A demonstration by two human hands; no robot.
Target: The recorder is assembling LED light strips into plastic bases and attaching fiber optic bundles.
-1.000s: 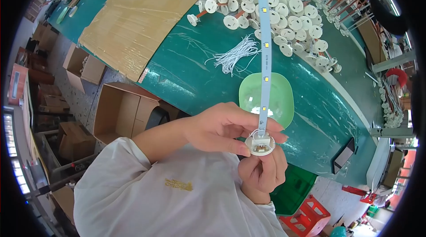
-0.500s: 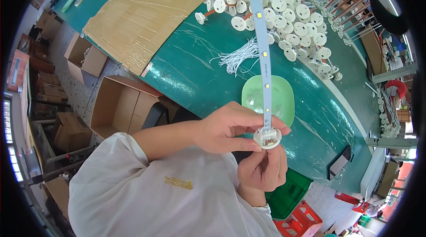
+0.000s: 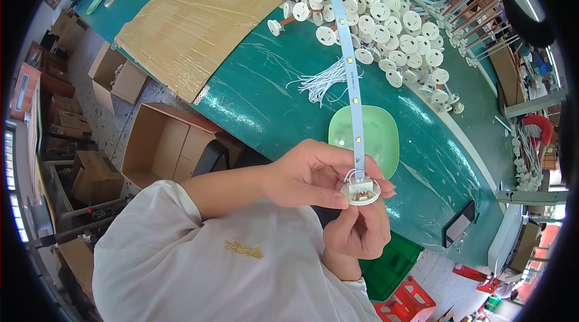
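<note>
"How are the hands?"
"The left hand (image 3: 310, 174) grasps the cap (image 3: 362, 193) by its left rim with the thumb, its fingers passing behind the strip (image 3: 353, 80). The right hand (image 3: 365, 232) pinches the cap from below."

"Anything different from a moment ago?"
"The strip leans further to the left at its top than it did half a second before. Both hands keep much the same hold."

"And the piece itself?"
"The cap is in front of the chest, near the table edge: round, white, its inside showing, with small brownish parts and a thin white wire looped beside the strip. The strip rises from it, long, flat and pale, dotted with yellow chips."

"What's around?"
"Just beyond, a green bowl (image 3: 388, 126), partly hidden by the left hand and the strip. Then white wires (image 3: 319, 85) and a heap of white discs (image 3: 413, 44), both crossed by the strip. A phone (image 3: 458, 225) lies to the right on the green table (image 3: 253, 98), cardboard (image 3: 199, 26) at far left."
</note>
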